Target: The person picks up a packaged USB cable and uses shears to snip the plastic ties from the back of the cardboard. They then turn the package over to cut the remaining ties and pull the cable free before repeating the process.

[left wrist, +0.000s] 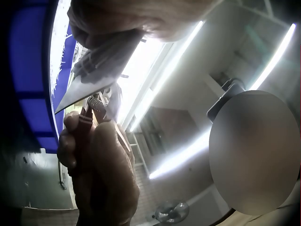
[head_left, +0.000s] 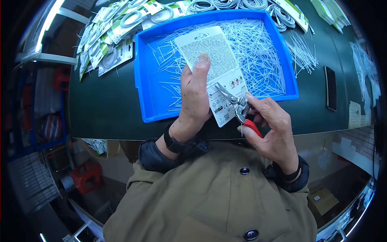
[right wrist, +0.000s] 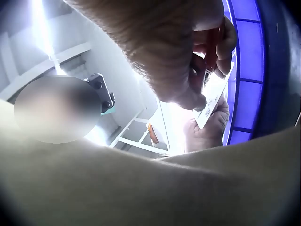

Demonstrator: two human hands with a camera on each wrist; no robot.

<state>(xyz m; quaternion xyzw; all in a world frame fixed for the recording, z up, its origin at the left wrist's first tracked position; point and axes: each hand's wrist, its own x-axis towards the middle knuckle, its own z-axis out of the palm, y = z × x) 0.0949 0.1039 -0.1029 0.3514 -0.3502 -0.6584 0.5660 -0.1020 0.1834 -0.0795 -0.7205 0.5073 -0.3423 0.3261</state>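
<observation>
Left grip: the left hand pinches one printed card, thumb in front, fingers behind.
Right grip: the right hand curls round one pair of red-handled clippers; how far the blades part, I cannot tell.
Card and clippers: over the near rim of one blue tray, clippers against the card's lower part.
White strips: too many to count inside the tray; a loose pile right of it.
Cable packs: many, left of and beyond the tray.
Phone: one, right of the tray.
Surface: dark green table under the tray.
Room: one red stool, low to the tray's left.
</observation>
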